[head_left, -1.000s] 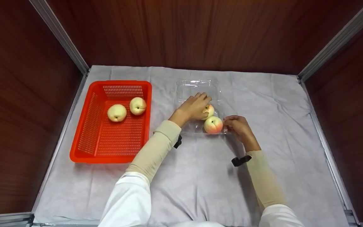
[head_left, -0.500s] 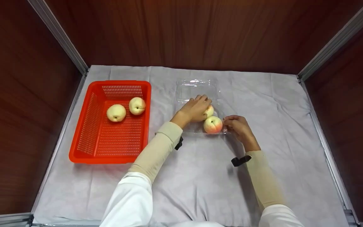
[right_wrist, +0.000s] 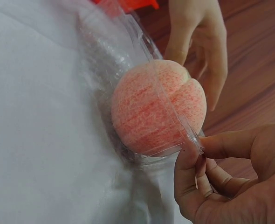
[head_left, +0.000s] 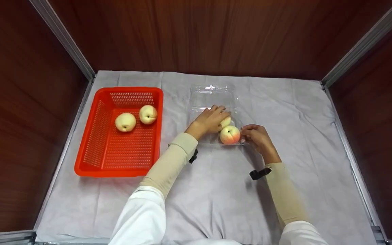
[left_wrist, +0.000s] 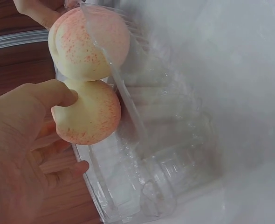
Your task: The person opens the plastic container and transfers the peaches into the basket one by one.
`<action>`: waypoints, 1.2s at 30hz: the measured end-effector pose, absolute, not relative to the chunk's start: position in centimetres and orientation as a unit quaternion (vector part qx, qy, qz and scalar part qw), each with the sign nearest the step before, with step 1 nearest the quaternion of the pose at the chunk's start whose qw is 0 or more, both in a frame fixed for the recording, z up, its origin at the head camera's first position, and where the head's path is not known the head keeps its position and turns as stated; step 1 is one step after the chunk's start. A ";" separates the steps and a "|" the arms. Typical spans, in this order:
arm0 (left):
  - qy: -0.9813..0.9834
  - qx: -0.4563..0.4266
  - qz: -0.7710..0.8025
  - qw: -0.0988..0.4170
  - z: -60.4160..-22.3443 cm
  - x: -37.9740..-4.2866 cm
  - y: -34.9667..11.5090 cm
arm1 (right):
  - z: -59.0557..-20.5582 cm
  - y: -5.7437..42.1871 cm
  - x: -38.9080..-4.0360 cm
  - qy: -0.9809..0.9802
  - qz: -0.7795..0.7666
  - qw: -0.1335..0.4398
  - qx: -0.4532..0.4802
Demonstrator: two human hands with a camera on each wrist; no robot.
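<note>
The box (head_left: 212, 98) was viewed from the head, forward and down; close up, it was shared by wrist cameras (head_left: 260, 174) facing from opposite sides.

Head view: both arms come in from the bottom edge. Left forearm (head_left: 168, 163) runs diagonally up-right; left hand (head_left: 211, 119) sits mid-frame, back up, knuckles bent, fingers pointing upper right. Left wrist view: palm fills the left side, left thumb (left_wrist: 58, 93) reaches right, other fingers curled below it in a grip. Right forearm (head_left: 284, 190) rises from lower right, leaning left; right hand (head_left: 255, 135) right of centre, fingertips toward the left. Right wrist view: it's at lower right, right thumb (right_wrist: 228, 143) and index finger (right_wrist: 186, 170) in a pinch, remaining fingers folded behind. Hands near each other, not touching.
</note>
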State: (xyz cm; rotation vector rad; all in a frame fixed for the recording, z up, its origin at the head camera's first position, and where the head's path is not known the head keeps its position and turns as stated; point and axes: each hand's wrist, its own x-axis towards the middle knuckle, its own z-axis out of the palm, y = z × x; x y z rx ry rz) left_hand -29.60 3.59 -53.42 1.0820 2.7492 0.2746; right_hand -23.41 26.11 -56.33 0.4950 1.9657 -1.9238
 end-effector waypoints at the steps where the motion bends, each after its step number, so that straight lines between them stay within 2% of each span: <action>1: 0.922 0.365 0.092 0.086 -53.5 -29.6 3.6 | -56.3 26.1 -23.4 0.695 -0.676 0.172 0.174; 20: 0.925 0.359 0.086 0.084 -53.7 -29.4 3.2 | -56.5 26.2 -23.4 0.687 -0.686 0.166 0.172; 36: 0.932 0.329 0.071 0.133 -54.8 -28.5 2.4 | -56.3 26.1 -23.4 0.687 -0.686 0.169 0.168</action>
